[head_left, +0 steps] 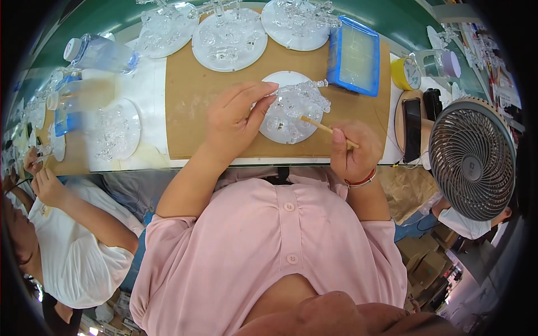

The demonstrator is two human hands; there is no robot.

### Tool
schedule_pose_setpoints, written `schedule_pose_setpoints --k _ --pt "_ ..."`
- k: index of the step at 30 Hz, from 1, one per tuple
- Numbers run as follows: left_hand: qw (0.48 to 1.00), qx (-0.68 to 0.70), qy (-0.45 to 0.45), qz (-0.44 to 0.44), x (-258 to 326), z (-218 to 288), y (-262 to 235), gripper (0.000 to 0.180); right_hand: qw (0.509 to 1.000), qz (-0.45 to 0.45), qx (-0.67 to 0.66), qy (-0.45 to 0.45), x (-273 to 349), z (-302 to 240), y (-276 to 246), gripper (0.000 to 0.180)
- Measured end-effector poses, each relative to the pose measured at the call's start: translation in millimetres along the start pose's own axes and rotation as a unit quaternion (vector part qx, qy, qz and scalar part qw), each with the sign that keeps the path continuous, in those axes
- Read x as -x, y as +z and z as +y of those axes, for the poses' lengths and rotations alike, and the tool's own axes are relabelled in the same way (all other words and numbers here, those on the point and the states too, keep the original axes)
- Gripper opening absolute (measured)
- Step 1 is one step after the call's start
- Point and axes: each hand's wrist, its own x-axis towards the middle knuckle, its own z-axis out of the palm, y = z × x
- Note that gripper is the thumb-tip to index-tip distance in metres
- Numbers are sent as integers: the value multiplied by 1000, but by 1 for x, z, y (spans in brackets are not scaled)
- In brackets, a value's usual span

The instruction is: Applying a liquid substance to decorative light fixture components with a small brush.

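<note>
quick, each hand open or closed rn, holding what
Left hand: curled at the clear parts; grip cannot be told.
Right hand: closed, holding a thin tan stick.

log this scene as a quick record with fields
left grip: thumb and fingertips beside clear pieces, contact unclear
right grip: holding thin wooden stick, tip over the disc
disc: round, whitish, bearing the clear pieces
beneath: brown cardboard sheet
beyond: three similar laden discs, blue tray
right side: dark fan
left side: co-worker, white top
</note>
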Motion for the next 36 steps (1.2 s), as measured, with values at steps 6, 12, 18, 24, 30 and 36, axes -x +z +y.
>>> schedule_pose_setpoints --k 6,12,18,24,30,36 --pt "1000 -3 15 14 0 -4 2 24 1000 -10 -16 8 6 1 1 12" --pt "1000 -23 7 5 -1 1 -1 24 997 -69 -15 -34 13 0 -2 6" --pt "999 -42 12 5 -1 3 -3 24 993 -91 -80 -5 20 5 -3 8" --pt "998 -55 20 4 -1 3 -3 21 993 -68 -97 18 11 1 12 8" --pt "998 -66 16 9 0 2 -3 16 992 -120 -17 20 2 -14 -5 5" --pt "997 -71 34 17 -1 1 -1 16 986 -141 -9 -88 9 -6 -4 7"
